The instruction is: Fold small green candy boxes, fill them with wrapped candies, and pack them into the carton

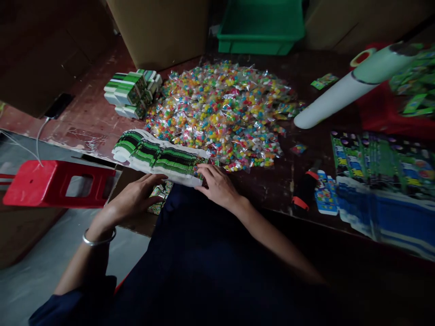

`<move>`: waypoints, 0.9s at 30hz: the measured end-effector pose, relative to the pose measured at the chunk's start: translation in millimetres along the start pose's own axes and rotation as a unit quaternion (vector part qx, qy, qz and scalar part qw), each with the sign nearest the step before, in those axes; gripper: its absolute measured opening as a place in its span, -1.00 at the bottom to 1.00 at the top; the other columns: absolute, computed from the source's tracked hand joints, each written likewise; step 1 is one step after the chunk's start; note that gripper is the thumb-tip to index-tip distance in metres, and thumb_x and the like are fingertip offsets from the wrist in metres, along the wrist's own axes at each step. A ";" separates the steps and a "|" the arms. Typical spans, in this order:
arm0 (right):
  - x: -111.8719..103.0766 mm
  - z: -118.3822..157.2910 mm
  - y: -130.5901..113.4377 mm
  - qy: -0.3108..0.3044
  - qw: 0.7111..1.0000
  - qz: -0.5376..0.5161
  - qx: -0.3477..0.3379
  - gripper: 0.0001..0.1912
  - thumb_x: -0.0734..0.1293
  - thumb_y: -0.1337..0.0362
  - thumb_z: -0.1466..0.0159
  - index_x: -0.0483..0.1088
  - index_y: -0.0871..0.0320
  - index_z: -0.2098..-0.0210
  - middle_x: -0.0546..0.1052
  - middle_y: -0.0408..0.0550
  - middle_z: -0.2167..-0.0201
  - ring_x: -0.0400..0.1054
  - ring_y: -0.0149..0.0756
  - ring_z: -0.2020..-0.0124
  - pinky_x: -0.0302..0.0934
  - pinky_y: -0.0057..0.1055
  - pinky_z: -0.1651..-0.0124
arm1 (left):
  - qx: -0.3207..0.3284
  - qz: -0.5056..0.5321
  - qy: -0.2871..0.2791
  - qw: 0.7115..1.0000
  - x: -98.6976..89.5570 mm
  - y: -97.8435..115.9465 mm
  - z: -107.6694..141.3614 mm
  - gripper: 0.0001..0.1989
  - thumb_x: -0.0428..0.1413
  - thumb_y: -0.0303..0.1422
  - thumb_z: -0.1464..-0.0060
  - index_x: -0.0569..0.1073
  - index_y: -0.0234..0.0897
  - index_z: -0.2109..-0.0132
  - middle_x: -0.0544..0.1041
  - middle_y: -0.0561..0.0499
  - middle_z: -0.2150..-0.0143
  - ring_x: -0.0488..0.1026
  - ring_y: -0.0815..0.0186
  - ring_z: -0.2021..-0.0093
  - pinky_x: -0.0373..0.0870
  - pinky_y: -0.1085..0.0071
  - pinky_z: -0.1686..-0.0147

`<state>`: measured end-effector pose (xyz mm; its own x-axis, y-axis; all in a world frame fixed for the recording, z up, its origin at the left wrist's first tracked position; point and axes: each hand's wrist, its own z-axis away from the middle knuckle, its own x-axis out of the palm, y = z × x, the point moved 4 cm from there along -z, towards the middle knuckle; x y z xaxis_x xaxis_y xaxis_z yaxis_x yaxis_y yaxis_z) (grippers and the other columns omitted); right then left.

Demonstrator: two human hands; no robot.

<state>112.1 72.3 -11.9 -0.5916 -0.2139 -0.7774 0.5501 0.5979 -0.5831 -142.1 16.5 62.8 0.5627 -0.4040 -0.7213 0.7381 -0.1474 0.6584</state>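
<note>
A long fanned row of green, black and white flat cartons [159, 156] lies along the table's front edge. My right hand [217, 183] is at the row's right end, its fingers bent over and touching the end carton. My left hand [137, 197], with a silver bangle at the wrist, is just below the row's near edge, fingers apart and nothing visible in them. Behind the row spreads a large heap of clear bags of colourful candy [224, 113]. Bundled stacks of similar cartons [131, 93] stand at the heap's left.
A green tray [260, 45] and cardboard boxes stand at the back. A white roll [340, 97] leans at right, near blue cartons [401, 217] and a black-and-orange tool [306, 190]. A red stool [50, 183] and an open box [136, 222] are at lower left.
</note>
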 end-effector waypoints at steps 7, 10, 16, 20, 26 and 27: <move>-6.8 6.3 15.1 -0.015 1.000 -0.018 -0.002 -0.64 0.48 0.35 -0.30 0.39 0.07 -0.05 0.59 0.07 -0.04 0.55 -0.04 -0.06 0.49 -0.07 -0.12 | -0.038 0.177 -0.002 0.984 21.9 18.9 -28.1 -0.70 0.20 -0.13 -0.26 0.52 -0.29 0.08 0.64 -0.09 0.15 0.59 0.18 0.14 0.54 0.26 0.10; -12.1 6.5 13.6 0.010 1.000 0.004 -0.001 -0.53 0.55 0.23 -0.26 0.39 0.06 -0.10 0.54 0.10 -0.16 0.49 0.02 -0.16 0.46 -0.03 -0.17 | -0.043 0.204 -0.018 0.978 33.2 18.2 -34.6 -0.69 0.21 -0.12 -0.26 0.53 -0.32 0.12 0.63 -0.08 0.20 0.54 0.23 0.20 0.48 0.33 0.17; -0.4 7.1 -0.2 0.011 0.997 0.076 -0.009 -0.37 0.62 0.22 -0.14 0.38 0.13 -0.13 0.55 0.15 -0.10 0.42 0.11 -0.14 0.43 0.06 -0.15 | -0.063 0.157 -0.087 0.982 54.1 8.0 -37.9 -0.73 0.19 -0.16 -0.25 0.56 -0.30 0.14 0.58 -0.01 0.30 0.47 0.31 0.34 0.38 0.42 0.29; 4.4 15.0 -3.7 0.040 0.996 0.074 -0.024 -0.55 0.55 0.28 -0.23 0.41 0.14 -0.06 0.59 0.13 0.00 0.44 0.05 -0.06 0.43 0.00 -0.11 | -0.065 0.138 -0.066 0.986 61.4 0.6 -41.0 -0.76 0.22 -0.20 -0.21 0.57 -0.28 0.10 0.62 -0.04 0.23 0.52 0.25 0.28 0.40 0.39 0.23; -12.8 23.8 -13.4 0.129 0.986 0.051 -0.095 -0.84 0.38 0.45 -0.34 0.48 0.08 0.15 0.65 -0.02 0.17 0.52 -0.17 0.11 0.50 -0.21 0.01 | -0.078 0.292 -0.051 0.952 77.4 3.7 -44.9 -0.68 0.27 -0.11 -0.20 0.55 -0.31 0.13 0.63 -0.08 0.21 0.57 0.21 0.21 0.45 0.35 0.17; -18.4 27.3 -16.4 0.167 0.979 0.053 -0.105 -0.82 0.37 0.49 -0.34 0.49 0.08 0.15 0.65 -0.03 0.19 0.54 -0.19 0.14 0.51 -0.23 0.04 | -0.094 0.360 -0.042 0.927 81.9 5.3 -46.2 -0.62 0.27 -0.04 -0.19 0.54 -0.31 0.13 0.64 -0.10 0.19 0.59 0.19 0.19 0.48 0.34 0.17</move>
<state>130.1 45.3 5.5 -0.7172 0.1019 -0.6893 0.5063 0.7559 -0.4150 -74.9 24.4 -2.6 0.9100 -0.4060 -0.0842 0.2378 0.3448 0.9080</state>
